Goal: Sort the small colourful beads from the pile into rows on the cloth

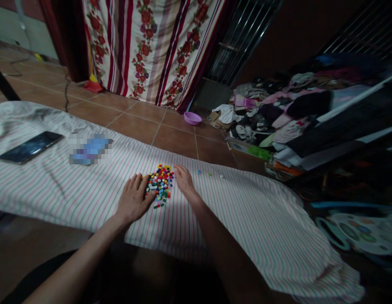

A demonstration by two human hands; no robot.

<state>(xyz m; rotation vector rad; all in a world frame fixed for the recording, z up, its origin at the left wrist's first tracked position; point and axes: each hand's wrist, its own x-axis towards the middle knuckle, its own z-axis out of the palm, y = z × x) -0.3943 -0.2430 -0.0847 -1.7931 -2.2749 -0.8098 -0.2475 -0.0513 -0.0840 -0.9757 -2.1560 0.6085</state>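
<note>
A heap of small, brightly coloured plastic pieces [162, 182], like tiny bricks or beads, lies on a striped cloth [97, 190]. My left hand [135, 198] rests flat, palm down, against the heap's left side, its fingers apart and its thumb touching the pieces. At the heap's right edge is my right hand [185, 180], fingers extended and slightly curved, tips close to the pieces; I see nothing held in it. Right of that hand sit a blue piece [199, 172], a green piece [209, 174] and a white piece [221, 176], set apart in a row.
A dark-screened tablet or phone [30, 147] lies at the cloth's left, beside a blurred-out bluish object [91, 150]. Beyond the cloth's edge, a purple basin [192, 118] stands on the tiled floor. Piled clothes [278, 105] fill the right side; a floral curtain [151, 50] hangs behind.
</note>
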